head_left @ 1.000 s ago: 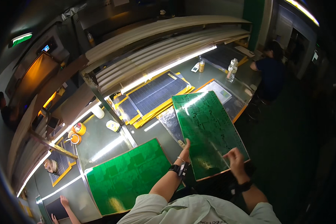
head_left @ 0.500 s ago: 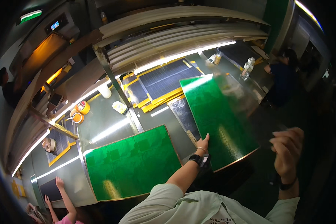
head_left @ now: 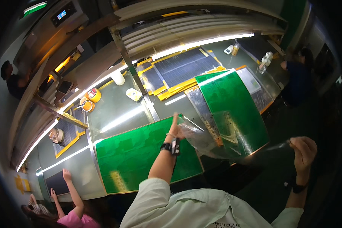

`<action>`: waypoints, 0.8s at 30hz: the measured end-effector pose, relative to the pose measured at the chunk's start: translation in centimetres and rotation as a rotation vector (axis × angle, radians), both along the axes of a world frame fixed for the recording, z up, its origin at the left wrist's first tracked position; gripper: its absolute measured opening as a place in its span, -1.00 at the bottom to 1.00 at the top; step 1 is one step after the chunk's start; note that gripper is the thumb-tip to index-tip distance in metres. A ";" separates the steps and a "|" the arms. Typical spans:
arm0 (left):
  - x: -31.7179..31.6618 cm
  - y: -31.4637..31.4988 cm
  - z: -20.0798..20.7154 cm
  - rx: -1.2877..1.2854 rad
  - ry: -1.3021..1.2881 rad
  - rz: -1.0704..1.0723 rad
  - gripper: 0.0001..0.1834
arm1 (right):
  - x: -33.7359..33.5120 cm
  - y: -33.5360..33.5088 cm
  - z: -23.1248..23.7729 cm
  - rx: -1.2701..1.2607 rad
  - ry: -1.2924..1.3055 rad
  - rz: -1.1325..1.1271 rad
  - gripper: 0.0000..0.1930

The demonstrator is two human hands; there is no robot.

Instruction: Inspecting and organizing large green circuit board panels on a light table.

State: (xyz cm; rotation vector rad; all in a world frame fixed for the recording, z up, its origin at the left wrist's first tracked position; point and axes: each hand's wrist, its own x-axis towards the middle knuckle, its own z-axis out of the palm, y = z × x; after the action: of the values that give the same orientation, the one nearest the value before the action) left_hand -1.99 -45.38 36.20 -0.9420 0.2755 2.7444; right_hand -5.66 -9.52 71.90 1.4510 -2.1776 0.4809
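My left hand [head_left: 176, 128] is at the upper right corner of the near green sheet [head_left: 140, 155], its fingers on the edge of a clear plastic film [head_left: 201, 138]. That thin film stretches to the right across the lower part of a second green sheet [head_left: 235, 102]. At the right, off the table, my right hand [head_left: 303, 150] pinches the film's other end between closed fingers. The second green sheet lies tilted on a dark sheet with a clear cover [head_left: 193, 100]. Both green sheets are glossy.
Dark gridded sheets with yellow borders [head_left: 184, 68] are stacked at the back. Orange tape rolls [head_left: 91, 99], a white bottle [head_left: 133, 95] and clear bottles [head_left: 265, 62] stand about. A shelf post [head_left: 135, 72] rises mid-table. Co-workers are at left [head_left: 78, 218] and right [head_left: 300, 79].
My left hand has left the second green sheet and moved left to the near one. Clear film now spans between my hands. The view has shifted slightly.
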 end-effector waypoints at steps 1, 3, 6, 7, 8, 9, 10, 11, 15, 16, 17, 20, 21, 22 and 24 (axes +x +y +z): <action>-0.3 -0.6 -1.7 0.000 -0.010 -0.003 -0.11 | 0.7 -1.3 0.4 -0.003 0.040 0.018 -0.85; 0.3 -1.4 -4.7 -0.406 0.216 -0.448 -0.46 | 1.2 -3.7 0.2 -0.037 0.010 0.106 -0.83; 1.3 0.1 -0.8 -0.674 0.137 -0.417 -0.74 | 2.2 -4.4 0.2 -0.086 -0.022 0.084 -0.78; 2.5 0.2 0.8 -0.968 0.151 -0.309 -0.77 | 2.4 -4.4 0.5 -0.165 -0.049 0.178 -0.79; 3.7 0.3 4.1 -1.104 0.141 -0.179 -0.79 | 3.1 -2.4 1.2 -0.250 -0.084 0.139 -0.81; 5.8 -1.1 6.4 -1.210 0.129 -0.036 -0.82 | 4.1 -2.3 1.4 -0.310 -0.121 0.107 -0.81; 7.6 -2.0 8.4 -1.183 0.149 0.090 -0.82 | 5.2 -1.7 2.0 -0.324 -0.139 0.042 -0.82; 12.5 -4.8 8.7 -1.294 0.114 0.248 -0.81 | 5.1 -2.4 -0.3 -0.330 -0.176 0.059 -0.82; 28.8 -9.7 9.2 -1.182 -0.219 0.556 -0.73 | 6.1 -4.7 -11.6 -0.427 -1.135 -0.350 -0.77; 33.4 -10.2 8.4 -1.064 -0.162 0.492 -0.70 | 6.7 -6.0 -14.8 -0.493 -1.354 -0.370 -0.75; 37.7 -10.5 7.4 -0.941 -0.104 0.424 -0.67 | 7.1 -6.3 -18.5 -0.468 -1.462 -0.409 -0.73; 45.2 -10.9 5.9 -0.770 -0.167 0.188 -0.58 | 8.7 -5.1 -29.5 -0.399 -1.664 -0.397 -0.86; 46.8 -11.2 5.6 -0.728 -0.158 0.207 -0.53 | 9.5 -5.6 -31.8 -0.365 -1.697 -0.378 -0.90; 47.7 -12.1 5.1 -0.683 -0.147 0.222 -0.47 | 10.0 -5.5 -33.6 -0.356 -1.701 -0.401 -0.93; 48.6 -14.9 4.0 -0.675 -0.296 0.106 -0.46 | 11.0 -6.0 -36.3 -0.323 -1.698 -0.427 -0.94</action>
State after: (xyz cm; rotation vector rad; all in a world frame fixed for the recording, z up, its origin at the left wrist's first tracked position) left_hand 46.61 -60.32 40.18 -1.5325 1.1661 2.5711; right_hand 5.36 -15.56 35.56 0.0859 -3.0387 2.3106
